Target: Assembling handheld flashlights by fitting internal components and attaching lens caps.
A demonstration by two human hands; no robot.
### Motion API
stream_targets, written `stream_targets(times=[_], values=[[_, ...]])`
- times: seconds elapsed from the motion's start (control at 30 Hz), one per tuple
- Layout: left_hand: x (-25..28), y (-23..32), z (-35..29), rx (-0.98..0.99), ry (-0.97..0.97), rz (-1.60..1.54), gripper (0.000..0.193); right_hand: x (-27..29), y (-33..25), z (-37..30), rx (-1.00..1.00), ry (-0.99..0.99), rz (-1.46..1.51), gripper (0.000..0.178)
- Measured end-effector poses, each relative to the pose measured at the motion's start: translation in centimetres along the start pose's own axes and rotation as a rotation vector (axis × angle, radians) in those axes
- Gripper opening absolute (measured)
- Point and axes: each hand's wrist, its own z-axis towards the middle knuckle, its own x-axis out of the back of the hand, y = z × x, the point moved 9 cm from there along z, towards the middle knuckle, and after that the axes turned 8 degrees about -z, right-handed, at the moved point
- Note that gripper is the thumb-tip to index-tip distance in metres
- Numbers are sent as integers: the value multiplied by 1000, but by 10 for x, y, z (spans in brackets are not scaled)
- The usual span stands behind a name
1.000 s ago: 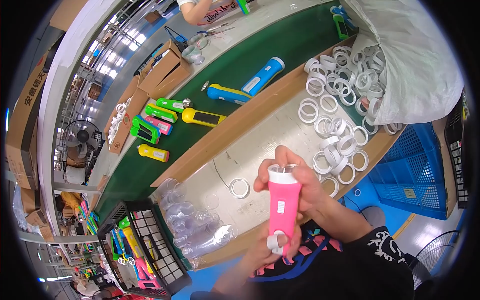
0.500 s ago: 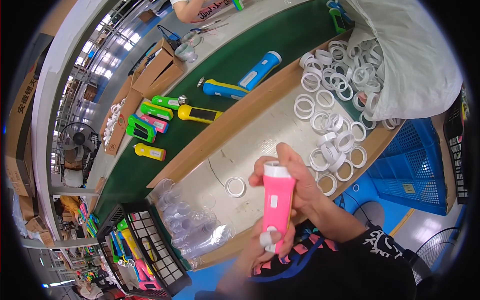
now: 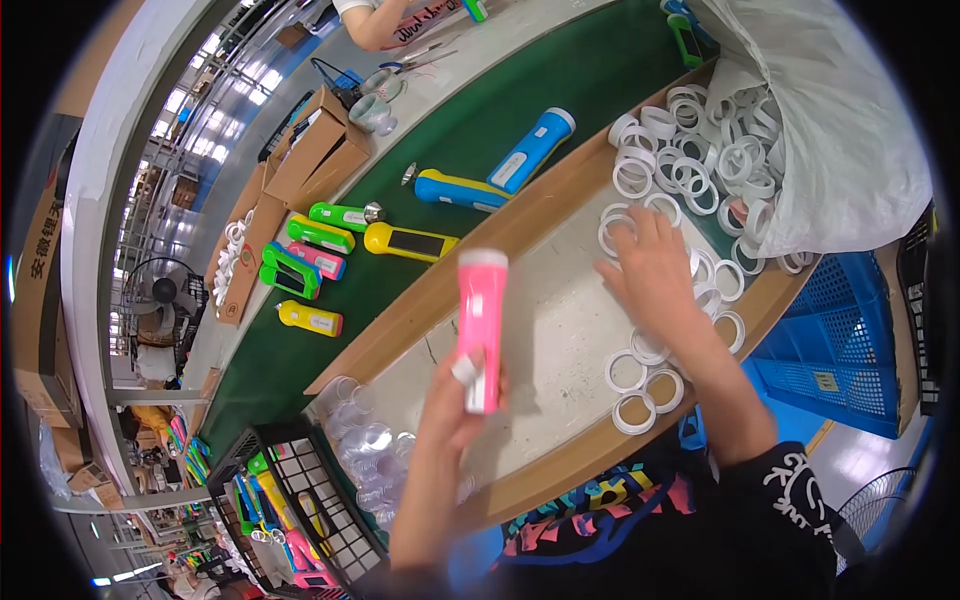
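A pink flashlight (image 3: 482, 315) with a white ring at its head stands tilted up in my left hand (image 3: 447, 405), whose fingers wrap its lower handle. One finger of that hand has a white wrapping. To the right, my right hand (image 3: 652, 270) reaches over the loose white rings (image 3: 632, 178) with its fingers spread. Its fingertips are at a ring; no ring shows held in it. More white rings (image 3: 627, 372) lie by the wrist and forearm. Clear round discs (image 3: 370, 450) are stacked at the tray's left end.
A cardboard tray (image 3: 430, 310) holds rings and discs. Beyond it, a green conveyor belt (image 3: 260, 350) carries several coloured flashlights (image 3: 410, 242). A white sack (image 3: 840, 150) spills rings at far right. A black crate (image 3: 325, 490) stands left, a blue crate (image 3: 840, 330) right. Across the belt sits another person (image 3: 375, 22).
My right hand has left the flashlight's head and moved right and away to the rings, opening. My left hand has carried the flashlight left and away from me. The view has shifted slightly.
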Motion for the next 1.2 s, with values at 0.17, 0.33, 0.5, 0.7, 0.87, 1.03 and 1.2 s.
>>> stream_targets(times=[0.17, 0.33, 0.5, 0.7, 0.87, 1.03, 1.2], values=[[-36, 110, 54, -521, -35, 298, 60, -31, 3, 9, 117, -27, -213, 27], [-14, 105, 26, -642, -51, 939, 31, -29, 4, 4, 103, -82, -63, 22], [60, 84, -45, -666, 351, 1503, 40, 34, -70, -9, 314, -8, 457, 25], [91, 53, -76, -615, 304, 1612, 48, 21, -146, -29, 438, -131, 730, 31], [107, 47, -76, -511, 380, 1408, 31, 21, -166, -35, 515, -20, 748, 43], [115, 71, -71, -546, 388, 635, 11, 2, -165, -36, 517, -48, 702, 59], [41, 90, -39, -467, 176, 281, 12, -7, -163, -32, 415, -177, 891, 61]])
